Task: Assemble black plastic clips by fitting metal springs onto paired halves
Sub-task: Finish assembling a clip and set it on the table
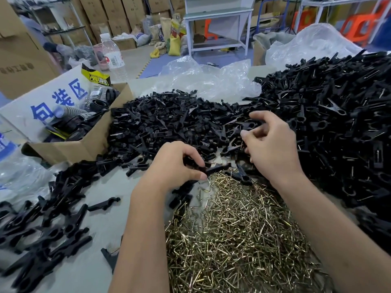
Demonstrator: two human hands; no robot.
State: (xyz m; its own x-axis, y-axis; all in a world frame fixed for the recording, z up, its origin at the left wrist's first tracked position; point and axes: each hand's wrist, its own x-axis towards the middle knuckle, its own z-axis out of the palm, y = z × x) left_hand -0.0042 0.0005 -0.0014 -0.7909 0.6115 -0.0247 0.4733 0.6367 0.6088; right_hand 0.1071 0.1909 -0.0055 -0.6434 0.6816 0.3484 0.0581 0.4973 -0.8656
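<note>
Two hands work here: the left hand [177,163] and the right hand [273,144]. Black clip halves [169,121] lie heaped past counting at twelve o'clock, assembled clips [338,115] at two, another scatter at eight. Brass springs [237,235], one uncountable mound, at six. One cardboard box [84,144] at ten; one water bottle [112,53] at eleven.

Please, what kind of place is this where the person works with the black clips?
Probably a small factory or warehouse assembly bench. Heaps of black clip halves and a pile of metal springs cover the table, stacked cardboard cartons line the back wall, and the left hand pinches a black clip piece.
</note>
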